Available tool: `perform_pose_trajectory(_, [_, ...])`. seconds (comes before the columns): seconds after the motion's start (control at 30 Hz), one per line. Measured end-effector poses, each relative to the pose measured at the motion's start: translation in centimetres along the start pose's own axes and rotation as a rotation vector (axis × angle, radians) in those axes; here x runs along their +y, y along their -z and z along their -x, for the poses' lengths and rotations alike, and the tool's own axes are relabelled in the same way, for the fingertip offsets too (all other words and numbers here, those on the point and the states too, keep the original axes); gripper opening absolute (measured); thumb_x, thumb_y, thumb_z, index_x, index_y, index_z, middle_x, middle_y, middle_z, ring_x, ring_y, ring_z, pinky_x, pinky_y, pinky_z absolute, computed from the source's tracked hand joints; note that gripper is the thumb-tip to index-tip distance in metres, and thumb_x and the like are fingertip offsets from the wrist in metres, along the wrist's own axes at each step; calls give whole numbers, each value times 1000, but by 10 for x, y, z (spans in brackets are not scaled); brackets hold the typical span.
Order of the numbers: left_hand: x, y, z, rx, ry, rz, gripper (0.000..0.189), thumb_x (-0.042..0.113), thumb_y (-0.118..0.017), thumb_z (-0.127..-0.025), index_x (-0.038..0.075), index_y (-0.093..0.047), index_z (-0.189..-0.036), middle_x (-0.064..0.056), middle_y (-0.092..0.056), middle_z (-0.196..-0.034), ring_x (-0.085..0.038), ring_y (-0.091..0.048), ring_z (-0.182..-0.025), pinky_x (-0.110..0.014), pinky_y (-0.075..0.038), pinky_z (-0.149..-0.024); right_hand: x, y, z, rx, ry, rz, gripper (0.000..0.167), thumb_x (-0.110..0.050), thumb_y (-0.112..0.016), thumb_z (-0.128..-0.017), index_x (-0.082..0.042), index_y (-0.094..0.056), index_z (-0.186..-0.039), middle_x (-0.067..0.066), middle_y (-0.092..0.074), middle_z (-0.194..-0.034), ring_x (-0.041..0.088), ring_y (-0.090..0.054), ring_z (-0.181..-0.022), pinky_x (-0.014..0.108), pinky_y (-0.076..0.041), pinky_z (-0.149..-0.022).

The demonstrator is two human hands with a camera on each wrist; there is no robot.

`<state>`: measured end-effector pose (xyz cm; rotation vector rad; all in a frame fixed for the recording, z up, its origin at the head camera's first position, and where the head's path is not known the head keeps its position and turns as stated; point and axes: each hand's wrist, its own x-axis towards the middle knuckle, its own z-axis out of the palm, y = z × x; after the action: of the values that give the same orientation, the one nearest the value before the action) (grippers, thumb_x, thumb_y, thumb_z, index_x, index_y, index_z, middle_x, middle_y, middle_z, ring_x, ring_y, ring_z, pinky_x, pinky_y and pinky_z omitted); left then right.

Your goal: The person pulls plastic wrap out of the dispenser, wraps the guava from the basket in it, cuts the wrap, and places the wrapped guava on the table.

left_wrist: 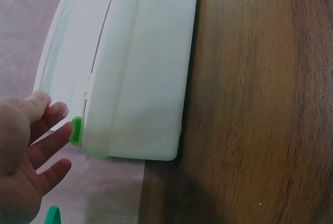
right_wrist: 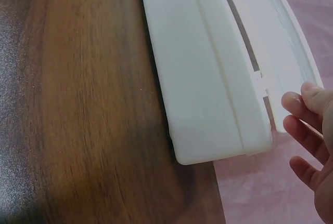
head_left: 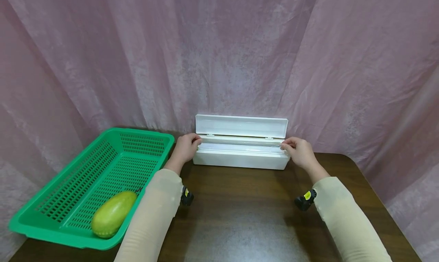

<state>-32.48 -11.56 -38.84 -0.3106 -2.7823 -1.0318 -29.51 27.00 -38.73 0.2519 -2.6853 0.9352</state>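
A long white plastic-wrap dispenser (head_left: pixel 240 160) stands at the back of the table, its lid (head_left: pixel 241 125) raised and tipped back. My left hand (head_left: pixel 185 148) is at the left end, thumb and forefinger pinching the edge of the clear plastic wrap (head_left: pixel 240 148). At the opposite end, my right hand (head_left: pixel 299 152) pinches the wrap the same way, the other fingers loosely bent. The film is thin and barely shows between the hands. In the left wrist view, a small green cutter slider (left_wrist: pixel 76 131) sits at the dispenser's end, close by the left fingertips.
A green plastic basket (head_left: pixel 164 155) stands on the left beside my left forearm. Inside it lies a yellow-green oval melon (head_left: pixel 114 214). The brown wooden table (head_left: pixel 240 216) ends at a rounded corner on the right. Behind everything hangs a pink curtain (head_left: pixel 240 56).
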Motion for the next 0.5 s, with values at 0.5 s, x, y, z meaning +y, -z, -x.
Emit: perform_pose_trajectory(0.5, [4,7,4,54,-51,-30,19,19,-57,-95,5,-69,-101,-11,-68,-88,-25,-60,-81,-38,-49,-77,-3,7,2,-13,-12,2,17,-15,-58,-94,-2,-68,-96,14,-73,-90,19,-61,-75,25,-45,-61])
